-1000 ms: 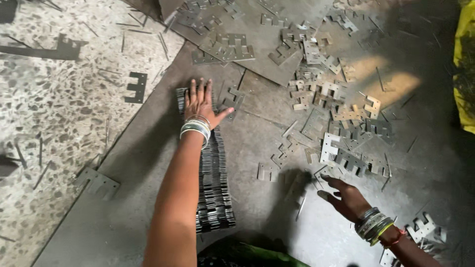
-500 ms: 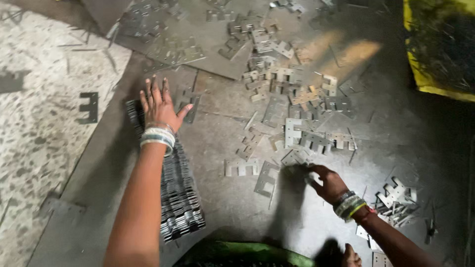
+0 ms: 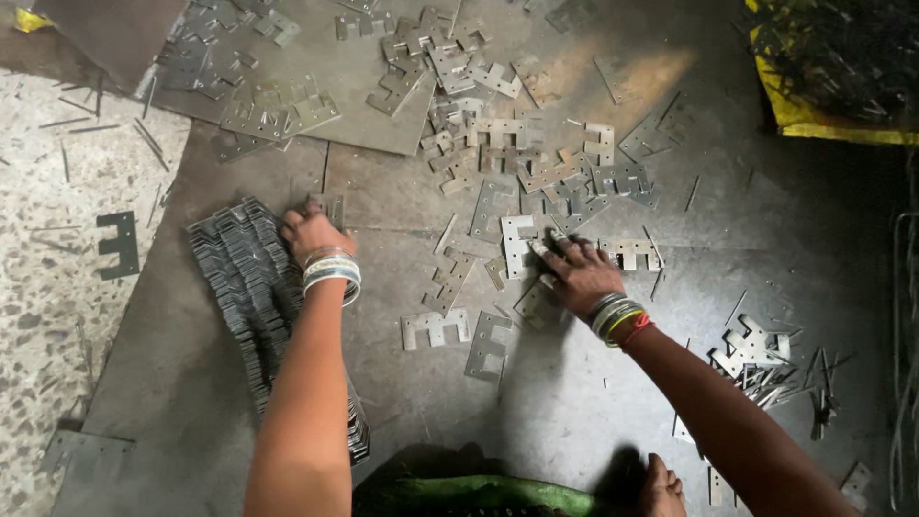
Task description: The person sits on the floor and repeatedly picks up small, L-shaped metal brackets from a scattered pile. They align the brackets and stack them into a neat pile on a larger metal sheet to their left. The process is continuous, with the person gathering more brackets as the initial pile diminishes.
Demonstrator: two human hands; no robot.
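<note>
My left hand [image 3: 312,233] rests with curled fingers on the far end of a long row of stacked E-shaped metal plates [image 3: 247,297] lying on a steel floor sheet. My right hand [image 3: 572,270] presses down, fingers spread, on a pale E-shaped plate [image 3: 517,244] at the near edge of a scattered pile of similar plates [image 3: 517,144]. Both wrists wear bangles. Loose plates [image 3: 436,327] lie between the two arms.
A yellow sack [image 3: 835,67] holding dark metal scrap sits at the back right. More plates and thin strips [image 3: 756,359] lie at the right. The speckled stone floor [image 3: 57,239] at the left carries one dark plate and stray strips. My foot shows at the bottom edge.
My left hand has curled from flat and spread to resting on the stack's end. My right hand has moved forward onto the pale plate by the pile. The view shifted right.
</note>
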